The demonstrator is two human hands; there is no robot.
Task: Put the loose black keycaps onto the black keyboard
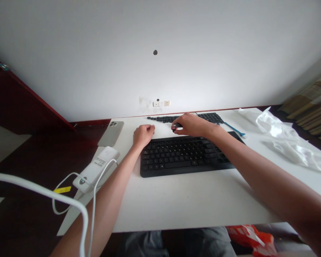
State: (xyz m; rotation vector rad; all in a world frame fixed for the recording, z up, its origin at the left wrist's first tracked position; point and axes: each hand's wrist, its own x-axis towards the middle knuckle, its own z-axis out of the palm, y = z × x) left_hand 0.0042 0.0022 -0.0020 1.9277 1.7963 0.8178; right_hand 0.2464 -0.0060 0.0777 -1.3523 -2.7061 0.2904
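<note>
Single view: camera on person's head, set above near edge of white desk (pixel 187 201), looking forward and down toward wall (pixel 203 57) beyond far edge. Wide field: far edge crosses just above mid-height; near edge runs low, jeans (pixel 144 244) below it. Both left corners in frame; right edge runs out at side, curtain (pixel 310 107) past it. Computer keyboard (pixel 173 154) near center, close enough to tell keys apart. Left forearm (pixel 120 182) and right forearm (pixel 248 164) stretch away from lens.

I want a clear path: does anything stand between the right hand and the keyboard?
Nothing visible does. The right hand, pinching a small dark object, is near the keyboard; loose keys lie farther back.
</note>
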